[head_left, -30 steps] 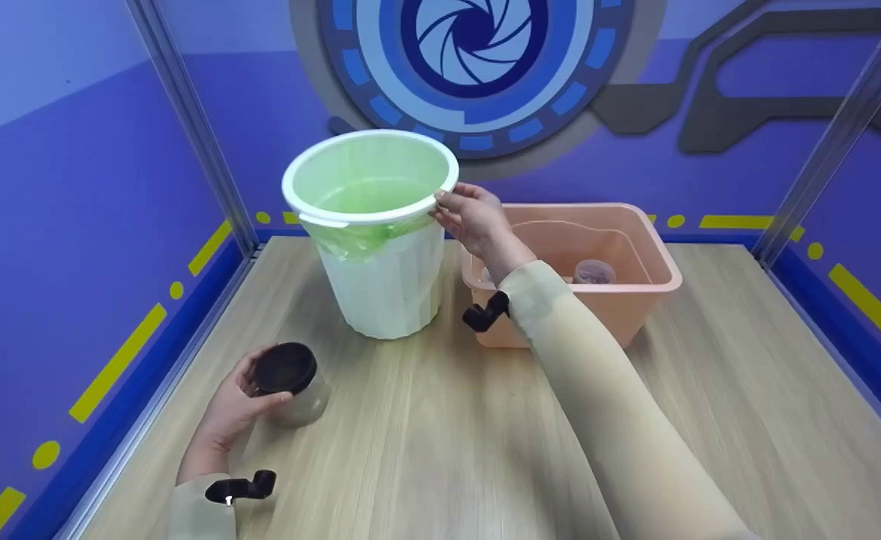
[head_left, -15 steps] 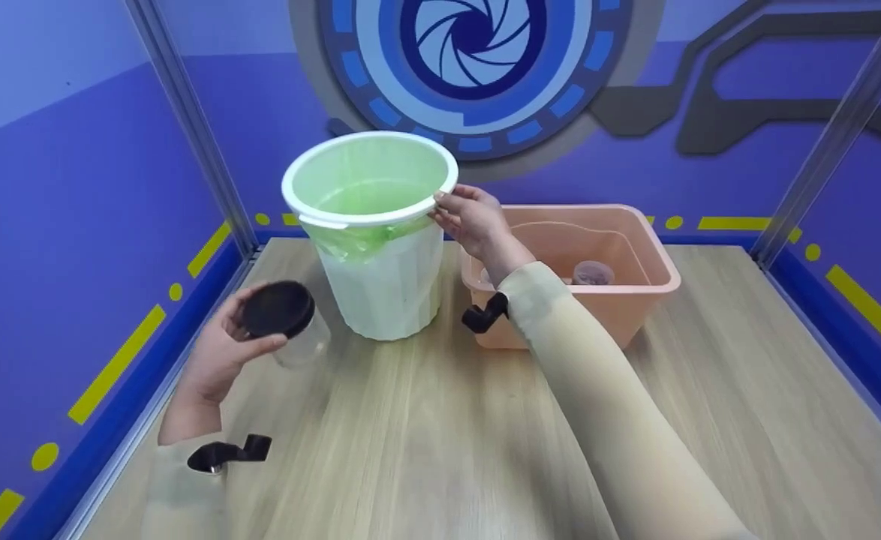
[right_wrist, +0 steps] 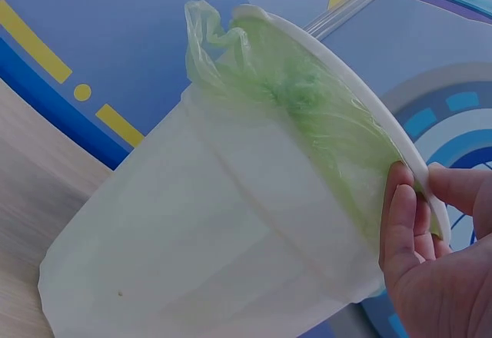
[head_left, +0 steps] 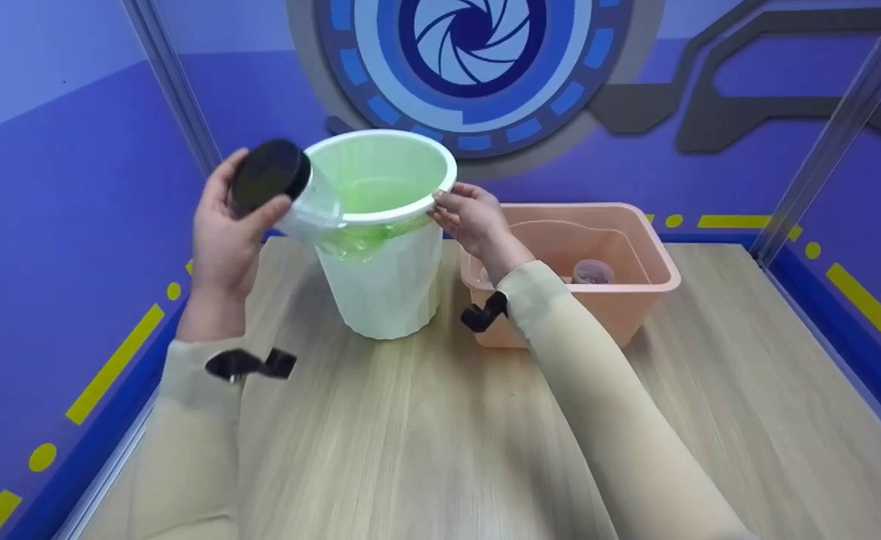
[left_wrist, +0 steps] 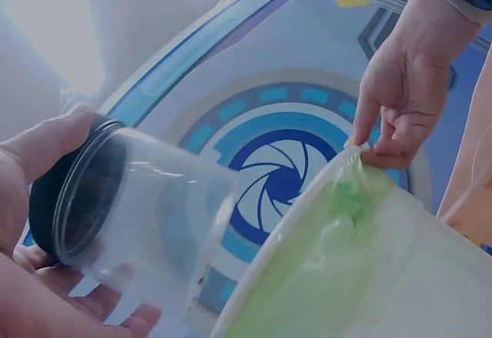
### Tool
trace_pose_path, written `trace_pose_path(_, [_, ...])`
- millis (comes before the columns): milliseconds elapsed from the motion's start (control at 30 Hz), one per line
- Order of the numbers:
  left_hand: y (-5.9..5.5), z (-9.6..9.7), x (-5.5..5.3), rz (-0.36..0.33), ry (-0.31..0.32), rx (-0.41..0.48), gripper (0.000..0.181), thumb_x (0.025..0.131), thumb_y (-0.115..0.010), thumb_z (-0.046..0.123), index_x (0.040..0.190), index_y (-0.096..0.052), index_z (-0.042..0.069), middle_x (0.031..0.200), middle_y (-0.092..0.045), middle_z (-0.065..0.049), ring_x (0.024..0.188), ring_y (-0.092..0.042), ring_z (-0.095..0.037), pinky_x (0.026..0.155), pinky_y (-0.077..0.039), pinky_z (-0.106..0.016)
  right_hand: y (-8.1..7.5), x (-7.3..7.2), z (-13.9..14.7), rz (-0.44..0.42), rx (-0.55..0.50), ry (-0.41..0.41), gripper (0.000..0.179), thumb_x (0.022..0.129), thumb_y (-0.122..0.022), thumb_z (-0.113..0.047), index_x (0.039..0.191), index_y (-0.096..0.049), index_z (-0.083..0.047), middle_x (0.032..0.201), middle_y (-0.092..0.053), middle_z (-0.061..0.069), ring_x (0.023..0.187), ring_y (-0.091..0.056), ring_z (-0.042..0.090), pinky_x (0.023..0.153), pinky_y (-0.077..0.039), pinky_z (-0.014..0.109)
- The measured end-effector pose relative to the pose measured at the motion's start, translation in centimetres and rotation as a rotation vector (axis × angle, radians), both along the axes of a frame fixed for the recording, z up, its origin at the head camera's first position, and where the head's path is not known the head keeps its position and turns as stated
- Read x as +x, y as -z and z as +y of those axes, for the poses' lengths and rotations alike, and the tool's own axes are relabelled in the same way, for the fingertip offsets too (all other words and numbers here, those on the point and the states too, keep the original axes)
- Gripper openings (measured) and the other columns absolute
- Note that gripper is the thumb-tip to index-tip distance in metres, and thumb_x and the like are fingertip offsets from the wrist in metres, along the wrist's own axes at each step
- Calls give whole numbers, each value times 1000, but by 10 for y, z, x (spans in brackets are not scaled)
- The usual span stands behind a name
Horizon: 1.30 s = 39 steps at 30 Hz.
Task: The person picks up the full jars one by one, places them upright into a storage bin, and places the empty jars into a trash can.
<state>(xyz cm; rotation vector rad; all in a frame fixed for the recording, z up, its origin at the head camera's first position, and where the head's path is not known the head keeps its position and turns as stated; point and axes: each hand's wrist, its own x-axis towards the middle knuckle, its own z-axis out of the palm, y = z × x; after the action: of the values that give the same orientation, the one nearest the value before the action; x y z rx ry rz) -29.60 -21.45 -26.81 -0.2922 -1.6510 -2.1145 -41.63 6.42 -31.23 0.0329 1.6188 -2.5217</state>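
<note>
A clear plastic jar (left_wrist: 165,211) with a black lid (head_left: 269,177) is in the grip of my left hand (head_left: 229,240), thumb on one side and fingers on the other. It tilts at the left of the white trash can (head_left: 388,292), its clear end overlapping the rim in the head view. A green bag (right_wrist: 307,100) lines the can and folds over the rim. My right hand (head_left: 476,221) pinches the can's right rim, thumb above and fingers beneath, as the right wrist view shows. The jar looks see-through, with a small brown speck near its far end.
A pink plastic bin (head_left: 583,319) stands right of the can, with a small round clear container (head_left: 593,272) inside; my right forearm hides part of it. Blue printed walls and metal posts (head_left: 185,90) bound the wooden table (head_left: 410,442).
My left hand has raised the jar from the table up to the can's left rim, tilting it on the way. The right hand keeps its place on the rim.
</note>
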Motion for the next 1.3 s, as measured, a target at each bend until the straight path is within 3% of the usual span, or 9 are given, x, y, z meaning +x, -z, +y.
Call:
trace_pose_path(133, [-14,13,-23,22,-46,20,78,87,-79,-2,154,-40,7,156,-47,-10,140,-47,-22,115,-47,-26,0,0,0,-1,-5,-2,44,98,-66,-3,140,-52,-1,108,-64,10,81,-69,15,72,-61,18])
trace_pose_path(233, [-17,22,-38,0,-67,19,81,86,-80,1,155,-40,9,157,-46,-8,141,-47,-20,117,-46,-28,-1,0,0,-8,-10,-3,45,98,-66,-2,140,-51,-1,109,-63,11,81,-69,15,73,-62,18])
trace_pose_path(567, [-5,41,-67,-74,-104,-84,87,84,-84,5,157,-37,11,160,-44,-6,145,-44,-18,120,-42,-28,-2,1,0,-6,-24,-4,44,98,-65,-1,140,-50,-1,109,-62,11,81,-69,16,73,-62,18])
trace_pose_path(867, [7,41,-69,-101,-121,-161,93,83,-85,9,159,-33,11,163,-40,-5,148,-41,-20,122,-39,-30,0,1,-1,4,-13,-4,44,99,-65,-2,140,-50,0,107,-62,10,80,-70,15,72,-61,18])
trace_pose_path(1100, [9,40,-68,-103,-109,-122,92,84,-84,8,160,-32,10,165,-38,-6,149,-40,-19,124,-37,-28,0,2,-1,1,-16,-10,45,99,-65,-2,141,-49,0,106,-62,10,78,-69,15,71,-61,17])
trace_pose_path(1300, [9,39,-68,-92,-62,-95,89,89,-79,6,161,-27,10,166,-36,-8,154,-34,-23,126,-37,-33,-1,2,-1,1,-19,-10,45,99,-64,-2,142,-49,0,105,-62,10,78,-69,15,72,-61,17])
